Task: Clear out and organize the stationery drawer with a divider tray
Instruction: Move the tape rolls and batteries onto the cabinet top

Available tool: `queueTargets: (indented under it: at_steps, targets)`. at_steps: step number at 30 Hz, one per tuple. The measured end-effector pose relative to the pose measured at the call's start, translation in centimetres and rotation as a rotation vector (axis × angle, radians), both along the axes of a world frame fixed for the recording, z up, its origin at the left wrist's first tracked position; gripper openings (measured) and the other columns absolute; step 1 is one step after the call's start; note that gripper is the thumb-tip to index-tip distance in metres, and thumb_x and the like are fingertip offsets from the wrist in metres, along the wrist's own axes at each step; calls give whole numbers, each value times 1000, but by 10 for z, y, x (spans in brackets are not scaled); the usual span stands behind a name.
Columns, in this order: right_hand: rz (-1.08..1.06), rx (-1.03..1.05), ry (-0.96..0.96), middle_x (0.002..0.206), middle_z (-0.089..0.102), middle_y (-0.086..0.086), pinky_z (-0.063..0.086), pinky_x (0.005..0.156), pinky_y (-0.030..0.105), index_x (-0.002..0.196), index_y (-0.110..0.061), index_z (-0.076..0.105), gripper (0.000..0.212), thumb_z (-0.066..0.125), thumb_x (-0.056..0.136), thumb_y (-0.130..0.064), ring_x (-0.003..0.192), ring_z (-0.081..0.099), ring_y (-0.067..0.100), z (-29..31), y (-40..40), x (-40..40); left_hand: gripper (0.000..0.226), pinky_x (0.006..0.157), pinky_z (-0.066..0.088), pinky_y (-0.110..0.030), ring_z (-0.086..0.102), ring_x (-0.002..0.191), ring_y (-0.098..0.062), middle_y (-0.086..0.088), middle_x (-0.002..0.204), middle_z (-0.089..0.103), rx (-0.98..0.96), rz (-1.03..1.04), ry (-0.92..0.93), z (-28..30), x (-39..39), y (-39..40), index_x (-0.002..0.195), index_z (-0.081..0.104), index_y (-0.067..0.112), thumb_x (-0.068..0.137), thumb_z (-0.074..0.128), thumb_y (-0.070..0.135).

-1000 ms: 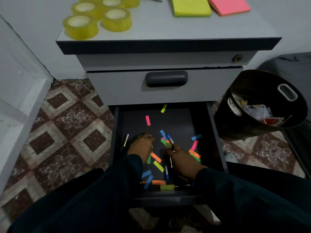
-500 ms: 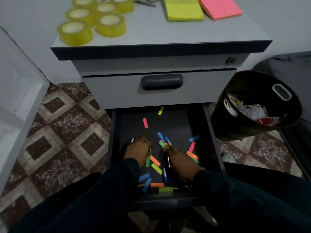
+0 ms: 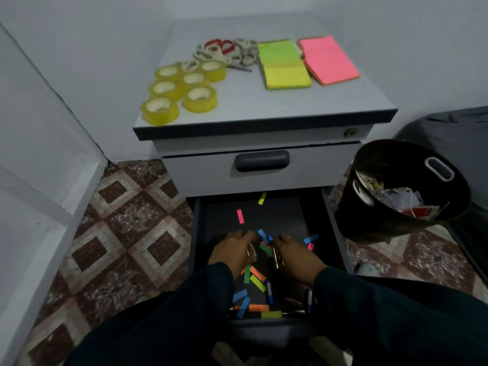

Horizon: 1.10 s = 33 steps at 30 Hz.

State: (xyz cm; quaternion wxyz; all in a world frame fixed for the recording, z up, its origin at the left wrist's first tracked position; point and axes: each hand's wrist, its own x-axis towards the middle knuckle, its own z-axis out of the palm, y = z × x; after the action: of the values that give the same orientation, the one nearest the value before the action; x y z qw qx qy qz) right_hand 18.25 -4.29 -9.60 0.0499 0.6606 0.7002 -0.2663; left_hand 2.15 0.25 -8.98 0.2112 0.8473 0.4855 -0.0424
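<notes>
The bottom drawer [image 3: 327,223] of the grey cabinet is pulled open, and both my hands are inside it. My left hand [image 3: 231,250] grips a small bunch of gold-tipped pens [image 3: 250,254]. My right hand [image 3: 294,253] holds more pens [image 3: 276,258] just beside it. Several coloured paper strips [image 3: 254,273] lie scattered over the dark drawer floor, among them a pink strip [image 3: 240,216] and a yellow one [image 3: 262,198] further back. Blue pens [image 3: 269,292] lie near the drawer's front, partly hidden by my sleeves.
On the cabinet top [image 3: 264,107] sit several yellow tape rolls [image 3: 182,92], scissors [image 3: 227,52], a yellow-green sticky pad [image 3: 284,65] and a pink pad [image 3: 328,59]. The drawer above [image 3: 261,161] is shut. A black bin [image 3: 401,191] with rubbish stands to the right. A wall is on the left.
My view has tilted up, showing the whole cabinet top. My left hand took up the pen from the drawer's left side, and both hands now hold pens closer together.
</notes>
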Motion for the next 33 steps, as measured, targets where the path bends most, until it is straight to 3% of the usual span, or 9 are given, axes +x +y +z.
queueTargets:
  at_steps: [6, 10, 18, 23, 30, 33]
  targets:
    - [40, 105, -55, 128, 39, 7, 46, 90, 31, 127, -10, 46, 42, 60, 88, -17, 109, 57, 29, 52, 6, 2, 49, 100, 40, -31, 41, 126, -18, 0, 137, 46, 62, -54, -31, 43, -12, -10, 134, 42, 25, 88, 60, 30]
    - [46, 176, -82, 129, 39, 9, 46, 93, 33, 130, -10, 45, 49, 62, 84, -8, 110, 56, 29, 98, 11, 1, 51, 98, 39, -29, 41, 125, -19, -1, 136, 45, 117, -44, -46, 85, -19, -8, 134, 41, 22, 88, 61, 29]
    - [77, 292, -78, 137, 38, 5, 44, 98, 30, 136, -18, 42, 55, 63, 86, -12, 118, 51, 24, 181, 24, -6, 54, 101, 40, -30, 44, 125, -18, -2, 137, 47, 261, -29, -123, 159, -20, 1, 134, 39, 24, 87, 64, 29]
    - [120, 313, -87, 129, 44, 8, 42, 96, 31, 131, -13, 47, 59, 72, 78, -15, 115, 52, 25, 229, 44, -8, 54, 93, 41, -31, 50, 117, -21, -2, 130, 52, 348, -51, -126, 194, -19, 16, 132, 39, 21, 85, 64, 31]
    - [84, 378, 29, 127, 48, 8, 36, 82, 19, 133, -14, 48, 60, 72, 78, -14, 98, 51, 16, 271, 87, -2, 55, 84, 46, -35, 52, 105, -22, -5, 119, 55, 408, -17, -226, 236, -10, 56, 131, 36, 20, 85, 66, 26]
    - [45, 382, 46, 129, 48, 8, 37, 86, 20, 134, -14, 47, 64, 75, 77, -16, 107, 53, 20, 277, 109, 3, 56, 83, 46, -34, 55, 103, -24, -6, 117, 57, 445, -26, -204, 247, -2, 79, 132, 35, 20, 85, 66, 25]
